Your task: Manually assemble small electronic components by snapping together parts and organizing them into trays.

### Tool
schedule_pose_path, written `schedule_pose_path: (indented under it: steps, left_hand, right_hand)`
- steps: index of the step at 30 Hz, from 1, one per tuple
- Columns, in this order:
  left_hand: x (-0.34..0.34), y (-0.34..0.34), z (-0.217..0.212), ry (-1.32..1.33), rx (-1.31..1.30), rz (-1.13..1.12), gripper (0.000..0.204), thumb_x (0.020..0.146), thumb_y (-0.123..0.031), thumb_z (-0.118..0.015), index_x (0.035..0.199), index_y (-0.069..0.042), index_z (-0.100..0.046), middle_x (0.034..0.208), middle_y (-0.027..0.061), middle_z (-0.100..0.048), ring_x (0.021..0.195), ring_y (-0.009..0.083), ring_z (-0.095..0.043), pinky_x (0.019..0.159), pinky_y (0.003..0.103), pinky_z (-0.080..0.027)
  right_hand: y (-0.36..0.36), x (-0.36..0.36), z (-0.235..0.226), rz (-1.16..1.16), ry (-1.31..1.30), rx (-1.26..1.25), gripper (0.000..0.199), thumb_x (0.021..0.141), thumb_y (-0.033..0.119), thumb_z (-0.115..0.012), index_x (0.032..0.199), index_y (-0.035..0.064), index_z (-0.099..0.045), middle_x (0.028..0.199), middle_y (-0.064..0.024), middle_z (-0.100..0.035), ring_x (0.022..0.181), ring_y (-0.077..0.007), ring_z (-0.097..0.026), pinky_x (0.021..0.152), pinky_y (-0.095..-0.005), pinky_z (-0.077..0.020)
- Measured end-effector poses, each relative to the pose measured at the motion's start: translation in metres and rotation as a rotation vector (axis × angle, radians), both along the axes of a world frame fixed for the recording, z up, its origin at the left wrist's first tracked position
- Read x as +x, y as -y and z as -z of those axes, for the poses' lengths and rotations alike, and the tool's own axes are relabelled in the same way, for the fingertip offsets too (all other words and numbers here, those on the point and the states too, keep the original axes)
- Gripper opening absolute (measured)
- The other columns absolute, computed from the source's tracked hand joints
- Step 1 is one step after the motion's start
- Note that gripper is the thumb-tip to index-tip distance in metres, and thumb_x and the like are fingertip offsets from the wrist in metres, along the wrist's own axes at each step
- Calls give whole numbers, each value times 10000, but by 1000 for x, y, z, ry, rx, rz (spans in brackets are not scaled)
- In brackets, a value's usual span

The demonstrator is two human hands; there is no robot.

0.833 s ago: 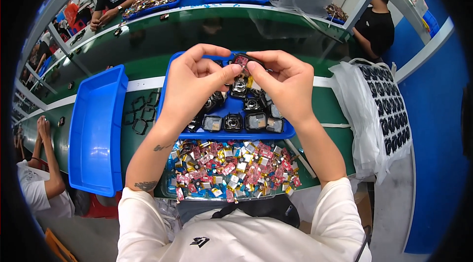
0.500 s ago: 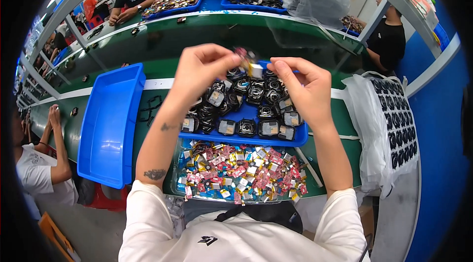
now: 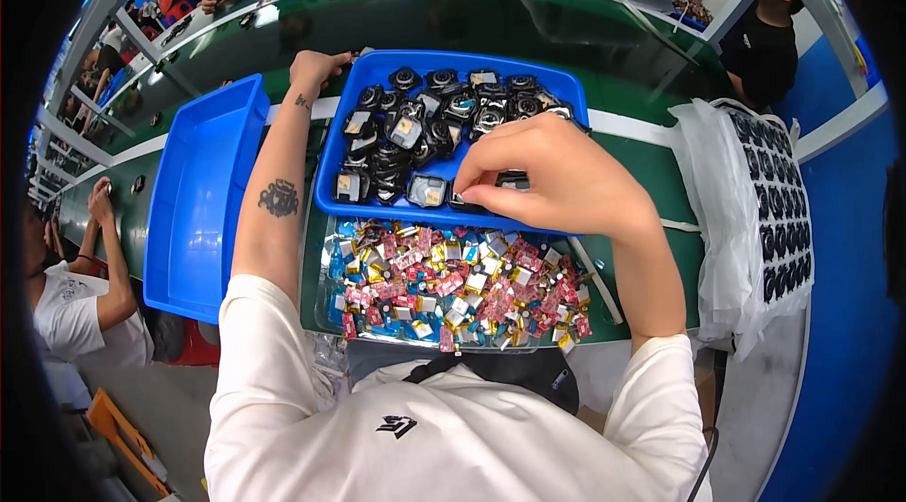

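Note:
My left hand [image 3: 319,70] is stretched out past the blue tray's far left corner, over the green belt. Its fingers are closed around a small dark piece [image 3: 360,54], mostly hidden. Over the front of the blue tray [image 3: 332,162], my right hand [image 3: 557,172] is bent down with thumb and index finger pinched at the edge of a black watch case [image 3: 462,203], which the hand partly covers. Many similar black cases [image 3: 406,131] fill the tray, some showing grey-and-tan backs. Just in front lies a clear tray heaped with small red circuit boards and silver-yellow battery cells [image 3: 462,285].
An empty-looking blue bin [image 3: 203,209] stands at the left. Plastic-wrapped trays of black parts [image 3: 779,209] are stacked at the right. A white stick [image 3: 596,280] lies beside the clear tray. Co-workers sit at left [image 3: 75,304], across the belt and far right; metal frame bars rise on both sides.
My hands have parted. The left went from above the tray out to the belt at far left; the right came down onto the front row of cases. The board-and-battery piece has left mid-air.

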State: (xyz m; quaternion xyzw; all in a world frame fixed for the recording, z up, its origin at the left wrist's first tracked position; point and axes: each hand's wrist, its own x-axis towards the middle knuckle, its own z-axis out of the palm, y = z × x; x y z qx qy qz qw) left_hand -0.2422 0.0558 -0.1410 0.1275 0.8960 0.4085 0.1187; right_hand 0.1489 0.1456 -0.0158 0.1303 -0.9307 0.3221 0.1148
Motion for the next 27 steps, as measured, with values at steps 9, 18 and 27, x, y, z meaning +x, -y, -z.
schedule_pose_path:
  steps: [9,18,27]
  left_hand:
    - [36,11,-25,-308,177,109,334,759,-389,-686,845,-70,-727,687,40,-667,670,135,-633,663,268,-480]
    - [172,10,-111,-283,588,642,256,816,-236,-669,908,3,-684,751,21,-648,675,88,-585,613,213,-443]
    - [259,50,-149,-270,418,988,142,796,-82,-654,889,26,-655,679,65,-639,609,91,-589,547,221,-459]
  right_hand:
    - [40,-15,57,-7,-28,457,70,684,107,-662,732,56,-652,804,-53,-539,863,-217,-542,691,-349,-477]
    - [39,-17,50,-37,-143,471,58,655,103,-645,677,51,-631,801,-50,-540,843,-200,-534,690,-334,-464]
    - [0,6,-4,93,-252,37,86,651,24,-680,729,31,-643,709,-68,-634,673,-201,-614,606,-298,-473]
